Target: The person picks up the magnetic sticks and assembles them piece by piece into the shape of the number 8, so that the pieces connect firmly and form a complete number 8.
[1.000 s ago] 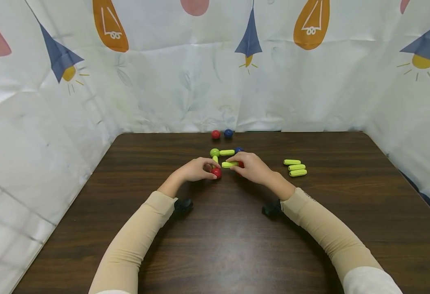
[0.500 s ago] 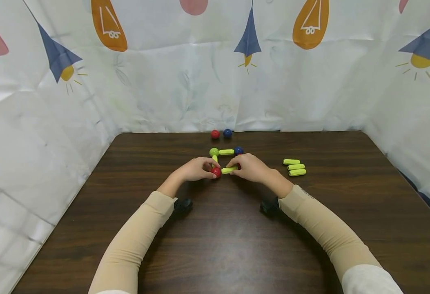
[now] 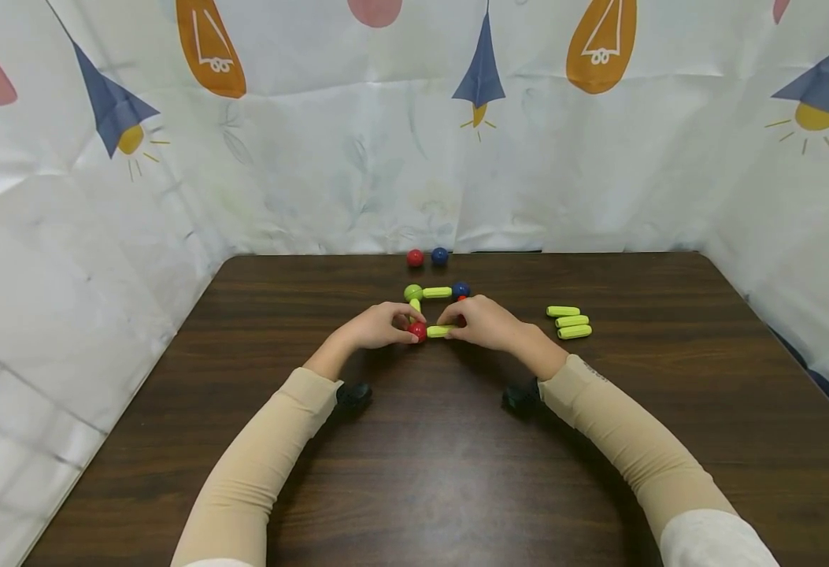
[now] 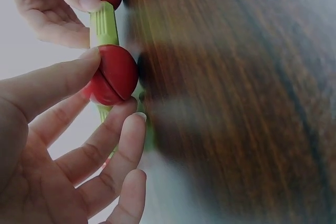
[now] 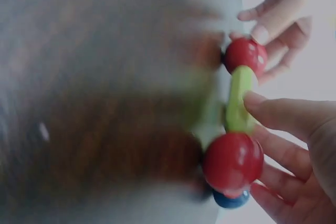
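Note:
My left hand [image 3: 377, 326] pinches a red ball [image 3: 418, 331] between thumb and fingers. From that ball a yellow-green rod [image 3: 416, 305] runs back to a green ball [image 3: 413, 292], and another rod [image 3: 438, 292] joins the green ball to a blue ball [image 3: 460, 290]. My right hand [image 3: 488, 324] pinches a ridged yellow-green rod [image 5: 240, 98], whose far end meets the red ball at my left fingertips. On its other end sits a second red ball [image 5: 233, 161], mostly hidden behind my right hand in the head view. The blue ball [image 5: 231, 199] shows just behind it.
Near the table's back edge stand a loose red ball [image 3: 416, 257] and a loose blue ball [image 3: 439, 256]. Three spare yellow-green rods [image 3: 573, 321] lie side by side to the right. A patterned white curtain [image 3: 386, 173] rises behind the dark wooden table [image 3: 442, 472].
My right hand has brought its rod toward me and left, down to the left hand's red ball, closing the gap between them. The left hand has held still.

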Demonstrator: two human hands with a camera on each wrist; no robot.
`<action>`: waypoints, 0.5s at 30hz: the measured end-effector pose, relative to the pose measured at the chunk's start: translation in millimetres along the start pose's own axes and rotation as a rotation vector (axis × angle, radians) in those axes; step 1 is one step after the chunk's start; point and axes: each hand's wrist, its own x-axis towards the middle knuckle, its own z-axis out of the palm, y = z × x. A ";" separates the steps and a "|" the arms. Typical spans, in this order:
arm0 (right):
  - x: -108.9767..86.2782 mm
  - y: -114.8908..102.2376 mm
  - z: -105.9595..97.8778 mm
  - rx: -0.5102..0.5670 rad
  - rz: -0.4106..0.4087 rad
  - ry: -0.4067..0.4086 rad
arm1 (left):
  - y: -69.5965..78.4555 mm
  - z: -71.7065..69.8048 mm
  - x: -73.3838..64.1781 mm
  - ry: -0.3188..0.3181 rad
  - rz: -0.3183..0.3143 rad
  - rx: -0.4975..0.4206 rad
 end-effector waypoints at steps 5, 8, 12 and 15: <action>-4.6 4.4 -10.6 0.053 0.041 -0.006 | 0.6 -0.9 -0.5 -0.001 0.003 0.007; -7.1 7.3 -15.7 0.070 0.062 -0.002 | 0.4 -1.3 -0.6 -0.003 -0.001 0.012; -9.7 10.4 -20.9 0.063 0.080 0.010 | 0.6 -1.0 -0.6 -0.005 -0.005 0.011; -11.0 11.8 -24.8 0.058 0.091 0.025 | 1.0 -0.6 -0.6 -0.003 -0.006 0.008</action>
